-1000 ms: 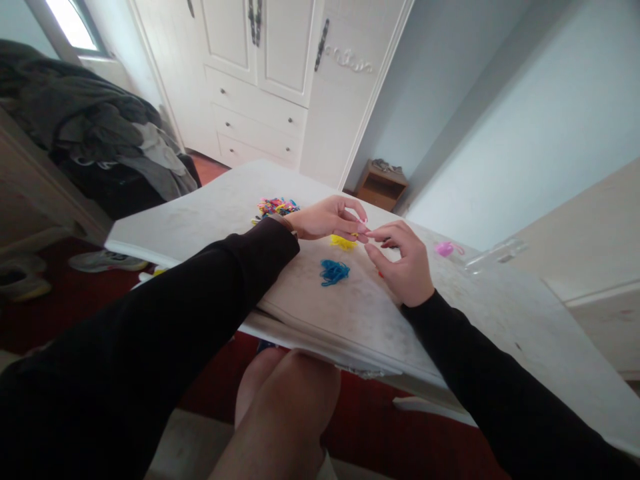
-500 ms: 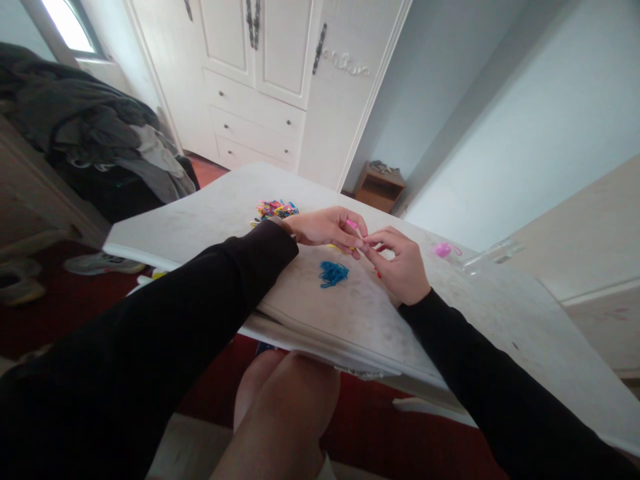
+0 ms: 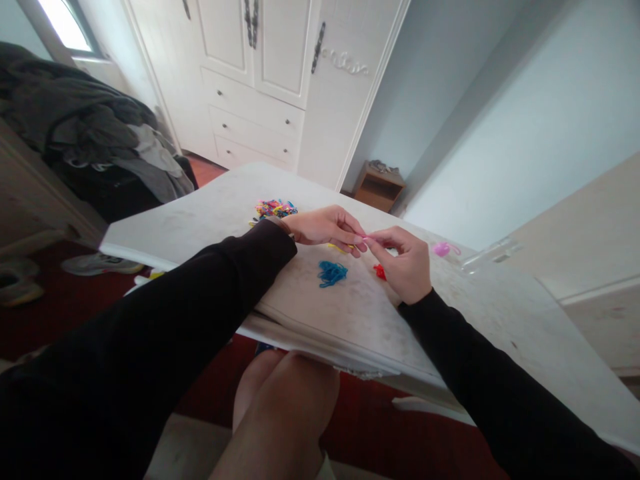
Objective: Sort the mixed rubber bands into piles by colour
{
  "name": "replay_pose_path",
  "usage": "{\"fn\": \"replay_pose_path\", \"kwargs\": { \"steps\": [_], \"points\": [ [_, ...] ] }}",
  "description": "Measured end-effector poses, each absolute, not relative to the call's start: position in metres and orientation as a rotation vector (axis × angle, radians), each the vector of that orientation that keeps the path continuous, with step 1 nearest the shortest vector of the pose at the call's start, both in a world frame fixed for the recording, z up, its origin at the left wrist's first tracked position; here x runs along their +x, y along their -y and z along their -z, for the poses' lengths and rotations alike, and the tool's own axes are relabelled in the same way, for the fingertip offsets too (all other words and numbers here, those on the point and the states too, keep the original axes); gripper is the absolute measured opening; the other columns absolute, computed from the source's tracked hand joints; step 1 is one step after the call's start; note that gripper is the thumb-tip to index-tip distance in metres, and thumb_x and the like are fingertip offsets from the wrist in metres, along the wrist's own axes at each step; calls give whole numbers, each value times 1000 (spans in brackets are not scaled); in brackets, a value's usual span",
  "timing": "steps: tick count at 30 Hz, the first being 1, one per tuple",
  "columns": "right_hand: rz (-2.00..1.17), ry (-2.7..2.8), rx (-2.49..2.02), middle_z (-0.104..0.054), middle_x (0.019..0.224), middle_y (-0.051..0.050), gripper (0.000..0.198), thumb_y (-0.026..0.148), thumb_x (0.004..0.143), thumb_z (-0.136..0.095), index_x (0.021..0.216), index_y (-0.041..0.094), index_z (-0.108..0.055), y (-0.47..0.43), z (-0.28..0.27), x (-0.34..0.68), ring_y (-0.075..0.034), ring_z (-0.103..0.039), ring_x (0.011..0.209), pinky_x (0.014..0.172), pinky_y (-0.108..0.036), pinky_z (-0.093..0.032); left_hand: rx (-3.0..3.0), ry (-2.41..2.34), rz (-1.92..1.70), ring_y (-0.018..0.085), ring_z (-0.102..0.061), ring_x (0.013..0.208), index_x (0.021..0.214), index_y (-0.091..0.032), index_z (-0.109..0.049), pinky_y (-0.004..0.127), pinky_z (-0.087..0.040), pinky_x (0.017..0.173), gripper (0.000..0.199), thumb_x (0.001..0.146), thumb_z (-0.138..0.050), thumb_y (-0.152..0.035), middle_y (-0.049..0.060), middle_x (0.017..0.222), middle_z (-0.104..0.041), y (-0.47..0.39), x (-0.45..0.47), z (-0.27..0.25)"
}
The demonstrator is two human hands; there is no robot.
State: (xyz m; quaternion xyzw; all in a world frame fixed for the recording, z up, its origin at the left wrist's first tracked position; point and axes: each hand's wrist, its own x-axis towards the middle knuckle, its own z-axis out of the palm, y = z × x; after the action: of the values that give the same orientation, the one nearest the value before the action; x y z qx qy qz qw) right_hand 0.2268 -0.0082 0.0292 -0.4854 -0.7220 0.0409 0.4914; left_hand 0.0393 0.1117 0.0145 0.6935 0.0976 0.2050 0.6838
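Observation:
My left hand and my right hand meet over the white table, fingertips pinched close together. Between them is a small pink rubber band, gripped from both sides. Just below the hands lies a loose bunch of blue rubber bands. Some yellow bands show partly under my left fingers. A few red bands peek out beside my right palm, which hides part of them. Behind my left wrist sits a mixed pile of coloured bands.
Toward the right of the table are a pink object with a loop and a clear plastic container lying down. A white wardrobe stands beyond the table. Clothes are heaped at left, with shoes on the floor.
My right hand has shifted and turned slightly, uncovering more of the red bands. The pink band, earlier seen above my left fingers, now shows between both hands' fingertips.

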Motion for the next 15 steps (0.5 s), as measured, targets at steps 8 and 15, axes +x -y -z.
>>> {"fn": "replay_pose_path", "kwargs": {
  "steps": [8,15],
  "points": [
    [-148,1701,-1175,-79,84,-1,11,31,87,-78,94,23,-76,5,-24,229,-19,-73,75,75,-37,-62,1559,-232,-453,18,-80,87,95,-12,-82,34,-64,93,32,78,-93,-37,12,98,-83,-112,37,-16],
    [-22,1745,-1143,-73,92,-1,12,29,88,-76,98,24,-72,8,-29,229,-18,-68,77,70,-36,-58,1472,-216,-532,17,-79,92,92,-10,-80,32,-62,94,25,82,-91,-30,11,94,-82,-110,38,-18]
  ]
}}
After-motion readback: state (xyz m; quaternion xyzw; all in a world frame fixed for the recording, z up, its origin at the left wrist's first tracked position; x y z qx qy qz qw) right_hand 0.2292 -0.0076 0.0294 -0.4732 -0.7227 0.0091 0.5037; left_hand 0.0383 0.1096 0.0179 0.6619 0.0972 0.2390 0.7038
